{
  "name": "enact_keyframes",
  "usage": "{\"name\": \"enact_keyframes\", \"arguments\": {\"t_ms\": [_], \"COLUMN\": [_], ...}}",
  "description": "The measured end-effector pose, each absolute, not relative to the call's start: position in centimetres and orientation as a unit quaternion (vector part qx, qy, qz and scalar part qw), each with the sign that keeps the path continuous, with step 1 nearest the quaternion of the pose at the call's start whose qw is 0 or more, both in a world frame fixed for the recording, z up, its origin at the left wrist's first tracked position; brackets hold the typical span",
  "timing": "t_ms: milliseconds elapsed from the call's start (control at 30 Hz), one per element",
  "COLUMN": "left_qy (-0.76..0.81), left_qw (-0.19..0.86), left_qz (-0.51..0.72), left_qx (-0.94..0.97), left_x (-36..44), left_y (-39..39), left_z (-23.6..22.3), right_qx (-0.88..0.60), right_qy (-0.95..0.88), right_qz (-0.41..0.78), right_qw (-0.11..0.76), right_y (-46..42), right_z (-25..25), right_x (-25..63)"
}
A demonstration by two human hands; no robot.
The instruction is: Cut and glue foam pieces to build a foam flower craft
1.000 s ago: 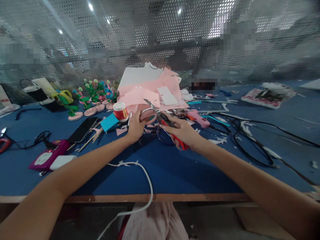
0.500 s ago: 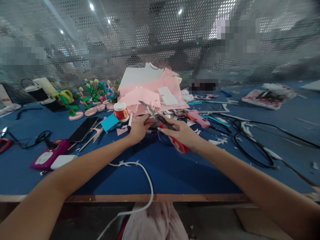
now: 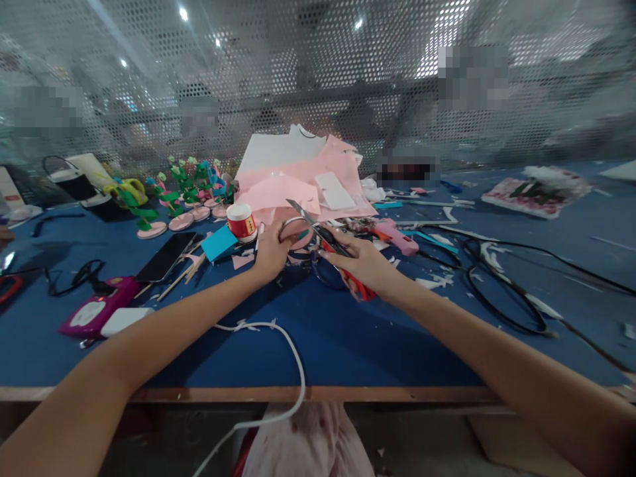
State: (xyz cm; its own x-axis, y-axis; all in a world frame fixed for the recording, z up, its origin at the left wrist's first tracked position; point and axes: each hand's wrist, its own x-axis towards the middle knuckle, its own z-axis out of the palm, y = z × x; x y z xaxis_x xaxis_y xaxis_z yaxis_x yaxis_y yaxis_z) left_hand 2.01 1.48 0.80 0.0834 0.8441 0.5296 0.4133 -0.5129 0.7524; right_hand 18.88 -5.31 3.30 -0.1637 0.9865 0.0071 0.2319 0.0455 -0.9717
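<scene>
My left hand [image 3: 271,253] is closed on the edge of a round pink piece [image 3: 298,236] with a pale rim. A bit of green shows at that piece, too small to make out. In my right hand [image 3: 365,265] is a pair of scissors [image 3: 304,213] with red and black handles, its blades pointing up and to the left. The blades lie close beside the round piece; whether they touch it I cannot tell. A blue-purple loop [image 3: 325,273] lies on the table below the scissors. Left of my left hand stands a small red and white tub [image 3: 241,222].
Green paper flowers [image 3: 186,189] on pink discs stand at the back left. A phone [image 3: 166,257], a purple power adapter [image 3: 102,308] and a white cable [image 3: 293,351] lie nearer. Pink sheets [image 3: 278,189] are piled behind. A pink glue gun [image 3: 400,238] and black cord [image 3: 472,285] lie right.
My left hand has turned slightly, and the round pink piece now shows more of its face. The scissors have shifted a little to the right. At the far left edge, another person's hand has appeared.
</scene>
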Motion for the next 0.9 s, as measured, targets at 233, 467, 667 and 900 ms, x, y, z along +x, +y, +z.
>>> {"name": "enact_keyframes", "arguments": {"t_ms": [233,467,667,900], "left_qy": [0.416,0.409,0.414,0.426], "left_qw": [0.200,0.182,0.168,0.195], "left_qz": [0.509,0.502,0.443,0.513], "left_qx": [0.727,0.740,0.777,0.720], "left_x": [1.8,1.7,1.9,1.9], "left_y": [1.5,1.5,1.3,1.7], "left_z": [0.4,0.2,0.1,0.4], "right_qx": [-0.502,-0.494,-0.476,-0.502], "right_qy": [-0.610,-0.617,-0.639,-0.534], "right_qz": [0.470,0.469,0.469,0.476], "right_qw": [0.394,0.395,0.382,0.486], "right_y": [-5.3,-5.2,-5.6,-5.0], "right_z": [3.3,3.1,3.4,4.2], "right_x": [19.0,19.0,18.7,19.0]}}
